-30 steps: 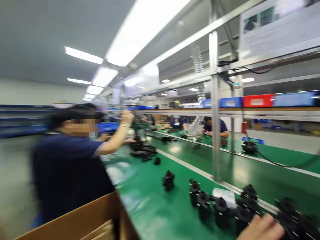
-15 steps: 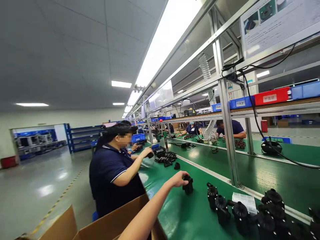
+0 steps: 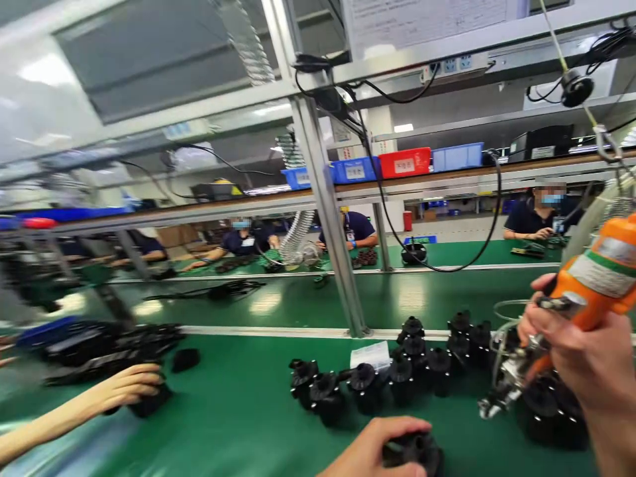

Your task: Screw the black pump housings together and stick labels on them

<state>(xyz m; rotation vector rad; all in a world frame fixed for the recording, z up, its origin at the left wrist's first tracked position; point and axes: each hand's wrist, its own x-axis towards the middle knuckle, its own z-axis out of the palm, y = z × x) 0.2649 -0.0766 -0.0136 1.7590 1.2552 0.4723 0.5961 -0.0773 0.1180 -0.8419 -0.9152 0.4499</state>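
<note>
Low in the middle, my left hand (image 3: pixel 377 450) is closed around a black pump housing (image 3: pixel 420 454), partly cut off by the bottom edge. My right hand (image 3: pixel 581 351) is wrapped around an orange power screwdriver (image 3: pixel 603 265) that hangs from a cord. Its metal nose (image 3: pixel 497 394) slants down to the left, with a clear tube beside it, above the table. Close under the tool stand black pump housings (image 3: pixel 551 411). Between and beyond my hands, several more upright pump housings (image 3: pixel 362 381) with small shiny screws are grouped on the green table (image 3: pixel 238 411).
At left, a co-worker's hand (image 3: pixel 132 387) grips a black part, near a pile of black parts (image 3: pixel 114 344). A metal post (image 3: pixel 325 218) rises behind the housings. Blue bins (image 3: pixel 355 171) and a red bin (image 3: pixel 405 161) line the shelf. A black cable (image 3: pixel 382 205) hangs down.
My view has turned right. My left hand has drawn back toward me with the pump housing from beside the co-worker. My right hand, out of view before, now shows with the screwdriver.
</note>
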